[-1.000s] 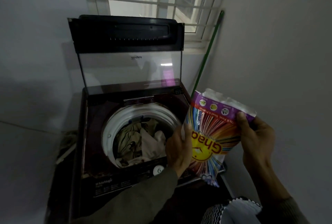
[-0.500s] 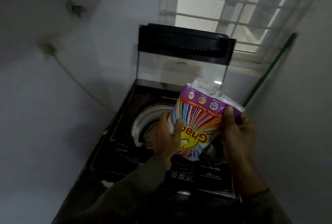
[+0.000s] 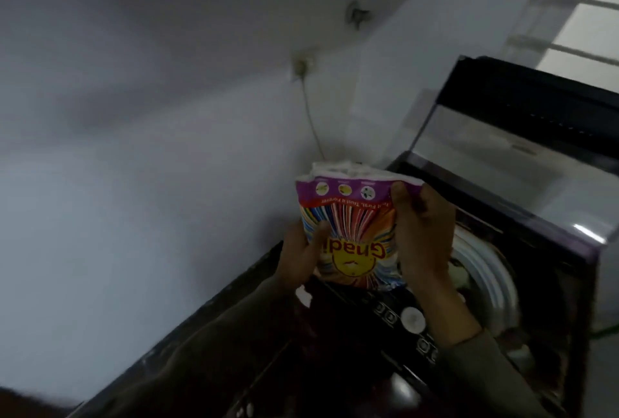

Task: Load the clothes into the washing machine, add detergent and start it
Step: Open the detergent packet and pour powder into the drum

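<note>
Detergent packet (image 3: 348, 226), its lettering upside down to us, is held between our hands over the front edge of the washing machine (image 3: 552, 283). Our left hand (image 3: 298, 260) grips its lower left side, thumb across the print; our right hand (image 3: 422, 233) pinches the top right edge. The lid (image 3: 502, 136) stands raised, and the white drum rim (image 3: 485, 270) shows beside our right hand.

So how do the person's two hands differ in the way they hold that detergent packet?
The left hand grips the detergent packet low on its left edge; the right hand grips higher, thumb up at the purple top band. The left hand is mostly hidden behind the packet, thumb in front; the right hand shows its whole back. Both hold the same packet.
</note>
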The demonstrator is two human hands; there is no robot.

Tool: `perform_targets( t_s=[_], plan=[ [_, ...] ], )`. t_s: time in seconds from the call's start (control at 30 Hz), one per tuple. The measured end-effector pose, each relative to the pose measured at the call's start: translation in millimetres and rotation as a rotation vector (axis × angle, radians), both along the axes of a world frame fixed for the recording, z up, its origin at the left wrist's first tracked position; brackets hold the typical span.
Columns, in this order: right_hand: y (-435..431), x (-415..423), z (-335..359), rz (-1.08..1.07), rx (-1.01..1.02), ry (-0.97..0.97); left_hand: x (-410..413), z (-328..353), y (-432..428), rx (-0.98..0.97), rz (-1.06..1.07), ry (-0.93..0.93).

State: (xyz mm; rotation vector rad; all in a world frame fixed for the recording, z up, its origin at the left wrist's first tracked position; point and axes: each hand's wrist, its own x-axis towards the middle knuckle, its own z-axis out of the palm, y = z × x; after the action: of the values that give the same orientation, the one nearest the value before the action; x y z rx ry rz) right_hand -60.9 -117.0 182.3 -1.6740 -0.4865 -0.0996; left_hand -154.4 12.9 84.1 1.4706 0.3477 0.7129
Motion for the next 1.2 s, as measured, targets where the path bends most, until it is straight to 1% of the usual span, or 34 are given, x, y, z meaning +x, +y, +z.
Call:
perform_targets(
  t_s=[0.1,0.13,0.27,0.4,0.6,0.67,0.77,0.87,1.03,1.2],
  plan=[
    [36,-12,-6,0.061,-0.011,0.007,-31,0,37,0.0,-0.042,0.073],
    [47,-15,-10,0.082,-0.005,0.018,-40,1,50,0.015,-0.022,0.092],
    [91,-33,-24,0.147,-0.037,0.055,-71,8,95,0.075,0.09,0.056],
    [129,-52,-36,0.207,-0.024,0.09,-97,12,135,0.122,0.168,0.07],
    [173,-78,-53,0.305,-0.042,0.156,-140,0,183,0.273,0.323,0.178],
    [182,-81,-63,0.336,-0.064,0.167,-152,-4,189,0.31,0.39,0.218],
    [192,-83,-81,0.366,-0.12,0.192,-166,-15,190,0.415,0.509,0.301],
    [200,-82,-103,0.42,-0.173,0.203,-175,-30,181,0.458,0.637,0.377],
    [215,-82,-146,0.5,-0.265,0.199,-188,-74,170,0.431,0.817,0.549],
    [245,-92,-204,0.559,-0.439,0.17,-199,-129,166,0.339,0.943,0.662]
  ],
)
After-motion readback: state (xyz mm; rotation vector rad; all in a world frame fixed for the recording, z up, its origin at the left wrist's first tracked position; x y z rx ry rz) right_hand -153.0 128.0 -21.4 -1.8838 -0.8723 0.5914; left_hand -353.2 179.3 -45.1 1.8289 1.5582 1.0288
